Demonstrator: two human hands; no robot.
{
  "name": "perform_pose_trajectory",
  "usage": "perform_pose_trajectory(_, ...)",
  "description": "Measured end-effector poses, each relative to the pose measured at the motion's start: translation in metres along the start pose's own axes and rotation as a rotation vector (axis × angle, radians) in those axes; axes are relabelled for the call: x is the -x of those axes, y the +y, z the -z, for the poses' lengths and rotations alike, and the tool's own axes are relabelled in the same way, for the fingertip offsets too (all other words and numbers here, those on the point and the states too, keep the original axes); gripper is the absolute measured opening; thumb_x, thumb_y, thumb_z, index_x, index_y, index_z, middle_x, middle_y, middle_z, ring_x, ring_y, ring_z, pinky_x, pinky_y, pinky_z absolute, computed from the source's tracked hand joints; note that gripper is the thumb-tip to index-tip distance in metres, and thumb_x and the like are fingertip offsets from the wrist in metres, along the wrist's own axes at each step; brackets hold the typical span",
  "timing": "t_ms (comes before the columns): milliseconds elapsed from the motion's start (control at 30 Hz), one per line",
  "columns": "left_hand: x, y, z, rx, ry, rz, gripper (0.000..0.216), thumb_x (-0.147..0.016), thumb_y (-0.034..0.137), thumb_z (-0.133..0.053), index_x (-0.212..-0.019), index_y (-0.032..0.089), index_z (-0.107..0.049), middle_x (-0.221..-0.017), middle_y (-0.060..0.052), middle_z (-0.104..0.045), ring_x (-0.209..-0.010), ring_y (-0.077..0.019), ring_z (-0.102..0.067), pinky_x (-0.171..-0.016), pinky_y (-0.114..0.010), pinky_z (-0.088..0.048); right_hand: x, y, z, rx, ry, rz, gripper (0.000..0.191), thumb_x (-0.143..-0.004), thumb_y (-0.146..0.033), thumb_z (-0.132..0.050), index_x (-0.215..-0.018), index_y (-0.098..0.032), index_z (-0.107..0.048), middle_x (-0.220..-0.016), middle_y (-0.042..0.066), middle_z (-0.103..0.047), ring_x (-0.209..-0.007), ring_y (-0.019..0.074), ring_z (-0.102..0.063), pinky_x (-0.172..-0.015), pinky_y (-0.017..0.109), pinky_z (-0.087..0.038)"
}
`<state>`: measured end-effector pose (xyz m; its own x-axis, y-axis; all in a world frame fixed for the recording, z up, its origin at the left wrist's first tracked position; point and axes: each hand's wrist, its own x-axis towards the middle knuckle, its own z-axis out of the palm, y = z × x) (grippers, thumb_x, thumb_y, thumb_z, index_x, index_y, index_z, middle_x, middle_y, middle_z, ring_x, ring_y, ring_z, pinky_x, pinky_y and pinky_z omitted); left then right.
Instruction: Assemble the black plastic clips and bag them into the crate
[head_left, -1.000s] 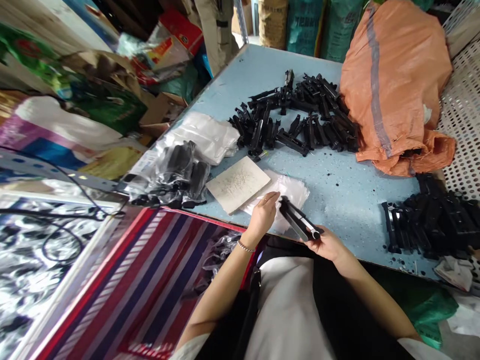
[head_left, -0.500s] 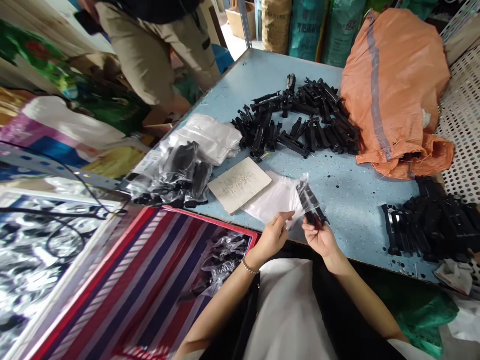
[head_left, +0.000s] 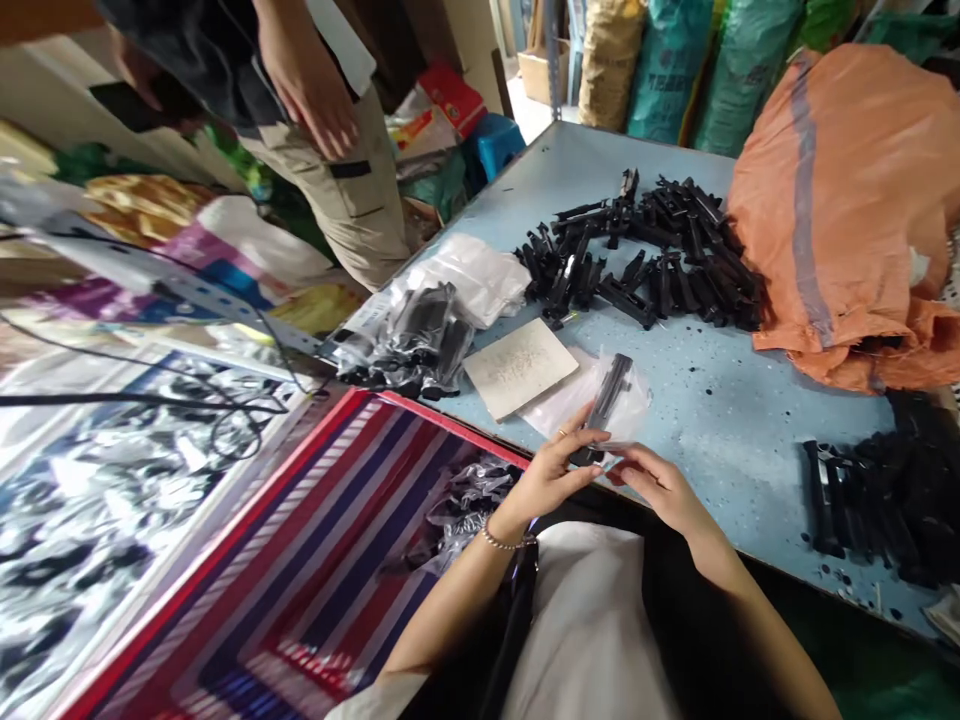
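Note:
My left hand (head_left: 556, 468) is closed around a long black plastic part (head_left: 612, 390) that appears to be inside a clear plastic bag. The part points away from me over the table's front edge. At its near end, my right hand (head_left: 654, 480) has its fingers pinched on what looks like the bag's loose end. Under the part lie flat clear bags (head_left: 544, 410), partly covered by a beige board (head_left: 521, 368) with small specks on it. Bagged black parts (head_left: 416, 340) are piled to the left, beside a stack of white plastic bags (head_left: 480, 275).
Loose black parts (head_left: 660, 250) are heaped across the table (head_left: 720, 420), with another pile (head_left: 877, 500) at right. An orange woven sack (head_left: 862, 200) stands behind. Below left, a red-rimmed crate with striped lining (head_left: 315, 540) holds bagged parts. A person (head_left: 322, 170) stands beyond the table.
The black part has passed from my right hand into my left. My right hand now pinches near its close end. The view has shifted left, and the other person's hand now shows.

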<state>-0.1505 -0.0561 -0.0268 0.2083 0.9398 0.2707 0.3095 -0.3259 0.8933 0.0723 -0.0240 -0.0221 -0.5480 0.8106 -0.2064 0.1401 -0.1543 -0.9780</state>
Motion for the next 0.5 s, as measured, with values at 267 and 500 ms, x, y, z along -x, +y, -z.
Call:
perform_pose_trajectory(267,-0.009,-0.03,0.19,-0.847,0.486,0.047,0.026,-0.085,0.016,-0.063,-0.108,0.023,-0.074,-0.159,-0.011,-0.048,-0.142,-0.034,-0.049,-0.12,-0.057,-0.037,0.002,0.021,0.017,-0.02,0.189,-0.107,0.044,-0.09,-0.061,-0.067,-0.11,-0.023,-0.073,-0.11,0.009,-0.075,-0.093,0.0217,-0.071,-0.091,0.039,-0.058)
perform_pose_trajectory(500,-0.02,-0.085,0.282,-0.744,0.596,0.476,0.033,-0.068,0.015,-0.054,-0.096,0.019,-0.07,-0.131,-0.01,-0.061,-0.13,-0.0282,-0.052,-0.118,-0.045,-0.039,-0.003,0.028,0.014,-0.162,0.301,-0.162,0.055,-0.073,-0.069,-0.079,-0.098,-0.02,-0.076,-0.095,0.01,-0.076,-0.082,0.0237,-0.069,-0.082,0.043,-0.059)
